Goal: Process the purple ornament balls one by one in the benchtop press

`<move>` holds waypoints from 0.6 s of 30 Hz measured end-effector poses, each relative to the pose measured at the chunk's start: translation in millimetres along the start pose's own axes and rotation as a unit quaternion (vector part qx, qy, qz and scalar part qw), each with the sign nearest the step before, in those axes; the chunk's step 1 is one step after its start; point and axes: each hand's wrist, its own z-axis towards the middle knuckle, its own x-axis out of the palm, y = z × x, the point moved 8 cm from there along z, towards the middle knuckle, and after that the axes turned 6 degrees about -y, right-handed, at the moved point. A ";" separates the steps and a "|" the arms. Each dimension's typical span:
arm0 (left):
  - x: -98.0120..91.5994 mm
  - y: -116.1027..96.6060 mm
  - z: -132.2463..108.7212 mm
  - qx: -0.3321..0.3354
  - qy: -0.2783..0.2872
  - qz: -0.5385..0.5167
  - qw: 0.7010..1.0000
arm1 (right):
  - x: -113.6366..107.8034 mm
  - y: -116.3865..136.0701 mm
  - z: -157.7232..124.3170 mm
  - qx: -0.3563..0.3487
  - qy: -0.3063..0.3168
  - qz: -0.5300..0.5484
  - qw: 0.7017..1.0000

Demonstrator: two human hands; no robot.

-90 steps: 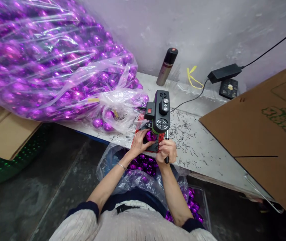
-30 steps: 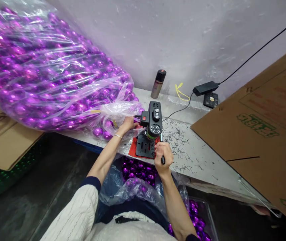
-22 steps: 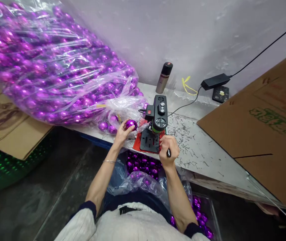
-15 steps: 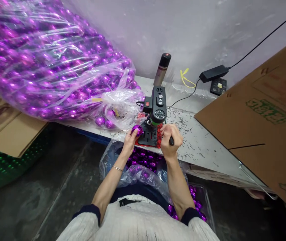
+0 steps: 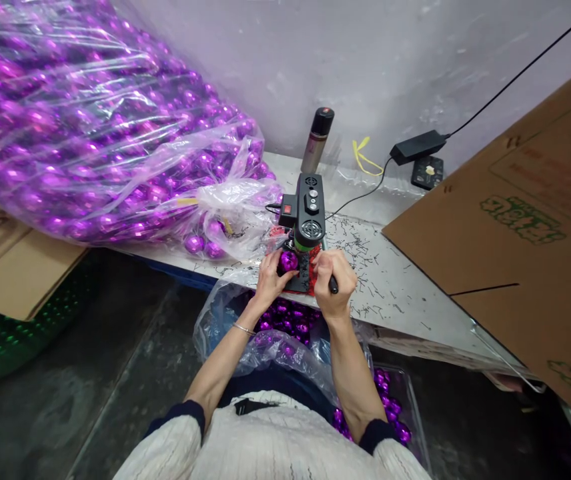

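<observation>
My left hand (image 5: 271, 279) has its fingers around a shiny purple ball (image 5: 289, 261), held just in front of a small black bench drill press (image 5: 310, 210). The ball sits under the machine's head, over its black base plate (image 5: 296, 283). My right hand (image 5: 335, 277) is closed in a fist on the machine's lever handle (image 5: 334, 285), whose black end pokes out below the fingers. The tool tip is hidden behind the ball and the head. Black shavings lie on the red base beside the plate.
A big clear bag of purple balls (image 5: 115, 147) fills the left. Below the table edge, an open plastic bag (image 5: 225, 320) holds more balls. A cardboard box (image 5: 505, 240) leans in at right. A spray can (image 5: 317, 140) and a power adapter (image 5: 418, 147) stand behind; shavings litter the tabletop.
My left hand has carried the purple ball rightward, from beside the machine to under its head. My right hand stays closed on the lever handle. The whole view has shifted slightly.
</observation>
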 end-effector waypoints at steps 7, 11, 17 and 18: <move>14.4 -4.3 -2.2 0.036 0.016 -0.001 0.999 | 0.0 0.3 -2.3 -0.007 0.003 0.001 1.000; 16.0 -3.4 -3.7 0.051 0.019 0.000 0.998 | -0.5 -1.4 -6.1 -0.003 -0.001 -0.004 1.000; 15.0 -4.9 -5.8 0.058 0.018 0.001 0.998 | 1.0 -9.6 -22.4 0.006 -0.026 0.000 1.000; 14.8 -5.9 -6.0 0.061 0.018 -0.002 0.998 | 1.3 -11.3 -26.4 0.005 -0.033 0.004 0.999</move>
